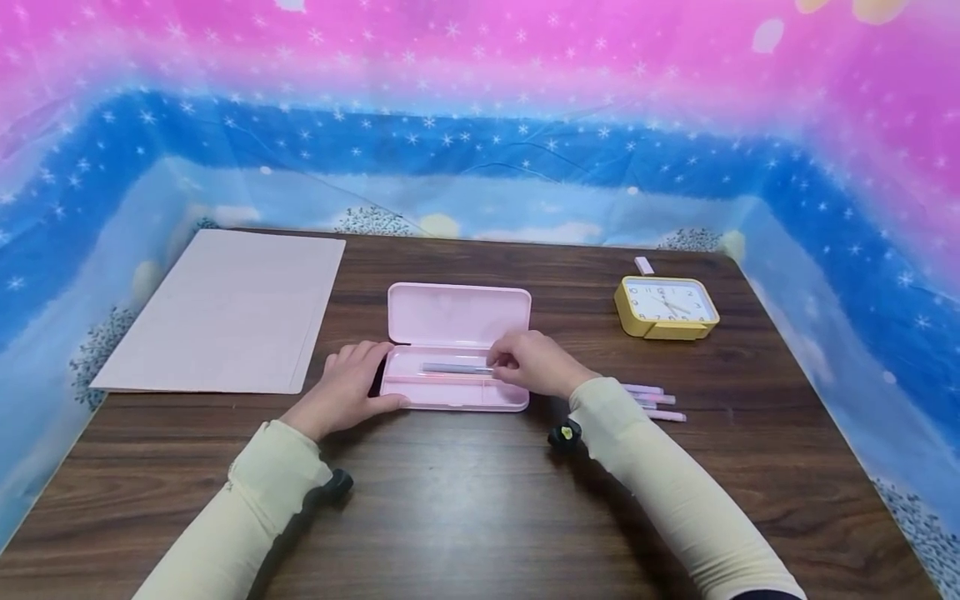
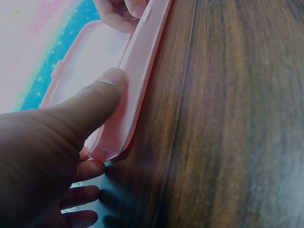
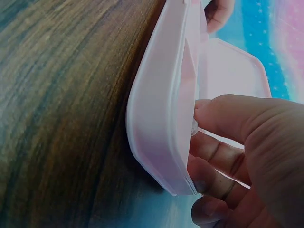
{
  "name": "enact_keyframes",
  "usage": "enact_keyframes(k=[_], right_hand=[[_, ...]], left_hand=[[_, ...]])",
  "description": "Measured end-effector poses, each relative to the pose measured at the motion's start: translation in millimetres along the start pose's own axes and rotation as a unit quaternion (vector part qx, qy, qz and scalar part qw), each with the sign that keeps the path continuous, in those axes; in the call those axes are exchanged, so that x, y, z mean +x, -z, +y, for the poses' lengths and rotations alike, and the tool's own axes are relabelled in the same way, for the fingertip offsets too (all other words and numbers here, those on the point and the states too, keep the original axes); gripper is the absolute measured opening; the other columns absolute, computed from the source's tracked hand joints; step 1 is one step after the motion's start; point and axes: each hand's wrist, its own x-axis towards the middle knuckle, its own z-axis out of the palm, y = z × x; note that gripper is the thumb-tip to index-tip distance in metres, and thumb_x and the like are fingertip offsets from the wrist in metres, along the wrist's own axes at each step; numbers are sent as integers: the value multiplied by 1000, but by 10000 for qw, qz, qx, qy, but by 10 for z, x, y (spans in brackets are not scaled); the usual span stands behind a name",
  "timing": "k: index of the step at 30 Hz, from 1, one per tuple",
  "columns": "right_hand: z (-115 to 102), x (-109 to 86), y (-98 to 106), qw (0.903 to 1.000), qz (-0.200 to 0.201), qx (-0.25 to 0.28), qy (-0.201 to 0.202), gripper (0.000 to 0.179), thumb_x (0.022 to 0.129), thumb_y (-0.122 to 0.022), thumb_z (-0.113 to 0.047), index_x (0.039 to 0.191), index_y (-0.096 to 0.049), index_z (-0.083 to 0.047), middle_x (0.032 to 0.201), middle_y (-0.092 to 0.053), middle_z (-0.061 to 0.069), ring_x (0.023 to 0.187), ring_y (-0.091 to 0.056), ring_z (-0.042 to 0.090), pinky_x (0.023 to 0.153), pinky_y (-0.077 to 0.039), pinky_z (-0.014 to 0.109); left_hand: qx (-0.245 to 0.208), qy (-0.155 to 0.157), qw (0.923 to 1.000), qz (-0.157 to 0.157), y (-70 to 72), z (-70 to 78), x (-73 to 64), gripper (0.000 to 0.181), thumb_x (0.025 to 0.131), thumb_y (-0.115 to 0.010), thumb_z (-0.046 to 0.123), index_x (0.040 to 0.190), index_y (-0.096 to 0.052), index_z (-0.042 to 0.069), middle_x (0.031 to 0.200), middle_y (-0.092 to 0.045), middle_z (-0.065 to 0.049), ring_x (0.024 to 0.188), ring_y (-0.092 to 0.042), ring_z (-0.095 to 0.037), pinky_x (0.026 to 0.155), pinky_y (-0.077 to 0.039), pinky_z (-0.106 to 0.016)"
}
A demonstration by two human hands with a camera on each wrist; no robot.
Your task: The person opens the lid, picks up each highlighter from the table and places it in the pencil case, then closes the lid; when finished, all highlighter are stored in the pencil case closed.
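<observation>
A pink pencil case (image 1: 442,396) lies on the table with its lid (image 1: 459,315) swung back. My left hand (image 1: 347,388) holds the case's left end, thumb at the front wall and fingers round the end. In the left wrist view the thumb (image 2: 102,92) lies along the front edge. My right hand (image 1: 543,364) reaches into the right part of the case and pinches the end of a grey pen (image 1: 453,368), which lies lengthwise in the rear compartment. The right wrist view shows the pen's clear tip (image 3: 194,127) between thumb and fingers.
Several pastel pens (image 1: 660,400) lie right of the case, partly behind my right sleeve. Farther right stands a yellow alarm clock (image 1: 666,308) with a small white block (image 1: 643,266) behind it. A large pale folder (image 1: 225,312) lies at the left. Patterned cloth surrounds the table.
</observation>
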Motion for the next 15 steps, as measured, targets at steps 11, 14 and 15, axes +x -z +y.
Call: enact_keyframes(k=[11, 14, 15], right_hand=[[-10, -59, 41, 9999, 65, -97, 25, 14, 90, -70, -16, 103, -74, -16, 95, -67, -3, 82, -58, 11, 81, -51, 25], [-23, -96, 81, 10000, 49, -71, 12, 15, 91, -69, -17, 105, -74, -17, 96, -67, -4, 81, -58, 11, 79, -50, 23], [-29, -113, 100, 9999, 59, -82, 47, 15, 91, -69, -17, 106, -74, -16, 96, -68, -4, 81, -58, 12, 78, -50, 24]], left_hand=[[-70, -75, 9999, 24, -15, 4, 13, 85, 83, -74, 52, 142, -43, 0, 135, -53, -21, 124, -44, -39, 100, -34, -58], [-66, -125, 9999, 71, -17, 0, 15, 84, 82, -74, 51, 141, -44, -1, 134, -53, -22, 124, -44, -39, 98, -35, -58], [-68, -136, 9998, 84, -18, -1, 15, 84, 82, -75, 51, 141, -44, -1, 134, -53, -22, 124, -44, -39, 98, -35, -58]])
